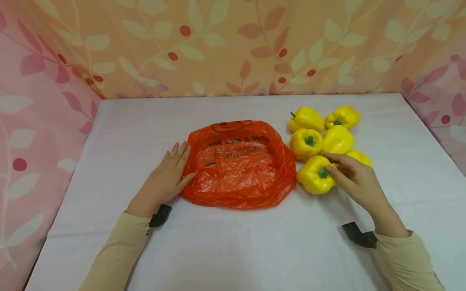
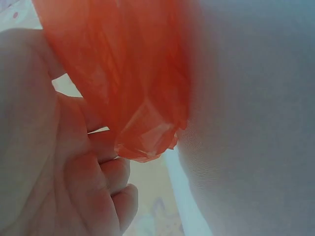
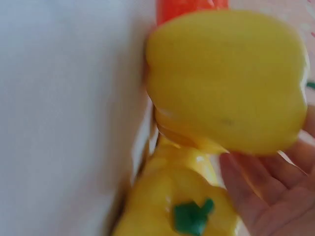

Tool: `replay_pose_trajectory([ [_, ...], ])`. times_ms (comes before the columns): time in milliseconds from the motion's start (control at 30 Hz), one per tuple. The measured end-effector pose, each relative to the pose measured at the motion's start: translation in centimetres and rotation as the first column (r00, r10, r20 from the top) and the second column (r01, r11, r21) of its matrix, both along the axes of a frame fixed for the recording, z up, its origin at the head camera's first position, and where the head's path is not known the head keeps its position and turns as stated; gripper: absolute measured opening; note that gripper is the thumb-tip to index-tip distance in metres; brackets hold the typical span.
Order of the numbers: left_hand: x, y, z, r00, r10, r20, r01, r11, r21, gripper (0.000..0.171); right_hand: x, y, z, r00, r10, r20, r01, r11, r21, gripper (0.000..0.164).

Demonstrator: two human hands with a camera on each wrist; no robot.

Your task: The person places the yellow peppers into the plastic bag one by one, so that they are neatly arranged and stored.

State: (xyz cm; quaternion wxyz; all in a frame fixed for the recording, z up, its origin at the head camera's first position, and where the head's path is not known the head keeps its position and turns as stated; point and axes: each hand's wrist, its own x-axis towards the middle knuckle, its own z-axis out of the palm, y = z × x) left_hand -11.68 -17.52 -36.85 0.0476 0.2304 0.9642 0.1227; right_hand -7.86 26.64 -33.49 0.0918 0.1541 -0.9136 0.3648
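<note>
An orange plastic bag (image 1: 233, 169) with printed lettering lies spread on the white-covered table, its rim folded into a loose ring. At the bag's left side rests my left hand (image 1: 164, 178), fingers extended along the plastic. In the left wrist view the bag's edge (image 2: 147, 118) hangs beside the fingers. On the right, my right hand (image 1: 358, 180) holds the nearest yellow bell pepper (image 1: 314, 178) by its right side, thumb beside the green stem. The right wrist view shows fingers (image 3: 275, 177) against the held pepper (image 3: 226, 78).
Several more yellow bell peppers (image 1: 338, 139) are clustered just behind the right hand, close to the bag's right side. One of them (image 1: 360, 157) is partly covered by the hand. A floral curtain (image 1: 225, 48) borders the table's back, with pink floral cloth at both sides.
</note>
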Motion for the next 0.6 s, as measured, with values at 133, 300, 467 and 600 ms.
replay_pose_trajectory([
  [133, 0.01, -0.04, -0.06, 1.000, 0.004, -0.007, -0.004, 1.000, -0.005, 0.078, -0.25, -0.37, -0.34, 0.994, -0.005, -0.112, 0.000, 0.999, -0.037, 0.033],
  [300, 0.09, -0.03, 0.01, 1.000, 0.003, -0.014, -0.003, 1.000, 0.000, 0.078, -0.22, -0.39, -0.49, 0.993, 0.017, -0.119, -0.024, 0.998, -0.053, 0.033],
  [467, 0.11, -0.04, -0.02, 1.000, 0.006, -0.008, -0.006, 1.000, -0.010, 0.078, 0.03, -0.13, -0.23, 0.999, 0.046, -0.006, -0.046, 0.999, -0.013, 0.039],
  [600, 0.10, -0.01, -0.11, 1.000, 0.007, -0.008, -0.007, 1.000, -0.015, 0.078, 0.19, -0.08, 0.09, 0.995, 0.049, 0.091, -0.051, 0.998, 0.024, 0.051],
])
